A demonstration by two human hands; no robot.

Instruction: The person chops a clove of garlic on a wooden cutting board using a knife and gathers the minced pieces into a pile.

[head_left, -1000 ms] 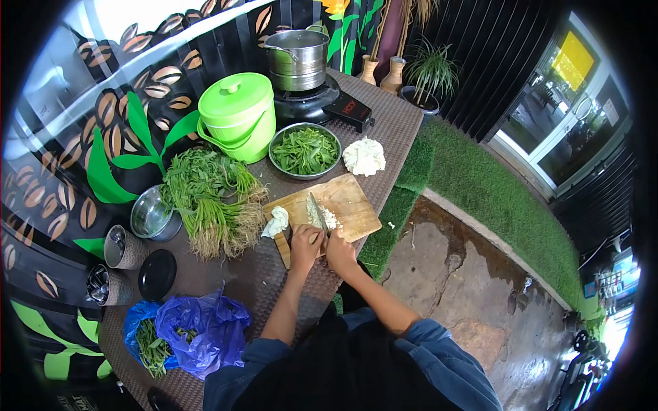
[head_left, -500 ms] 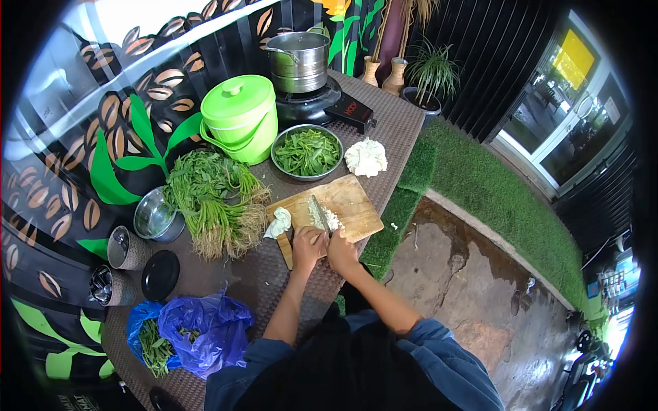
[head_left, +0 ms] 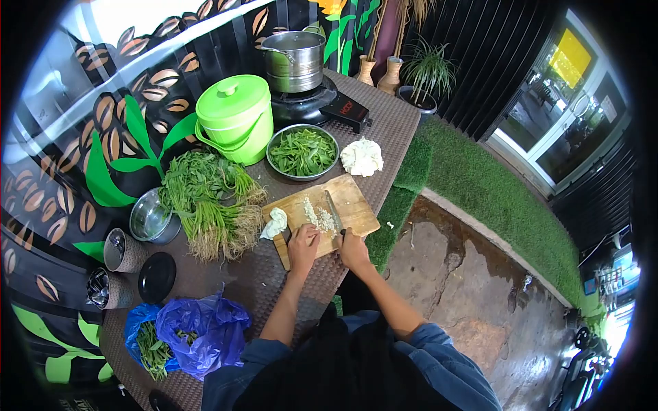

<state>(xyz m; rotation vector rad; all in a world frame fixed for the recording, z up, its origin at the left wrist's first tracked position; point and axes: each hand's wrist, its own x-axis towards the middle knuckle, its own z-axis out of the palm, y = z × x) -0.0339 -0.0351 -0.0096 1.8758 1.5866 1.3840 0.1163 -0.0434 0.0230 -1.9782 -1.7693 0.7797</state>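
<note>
While the right hand closes its grip on the handle of a knife, the blade lies across a wooden cutting board at the centre of the frame. Just left of the blade sits a small heap of chopped white pieces, and the left hand rests curled on the board's near edge, touching that heap; whether it grips anything, I cannot tell. Above the board on the table stands a bowl of greens.

A dark apron is worn over a blue denim shirt, its sleeves rolled above bare forearms.
</note>
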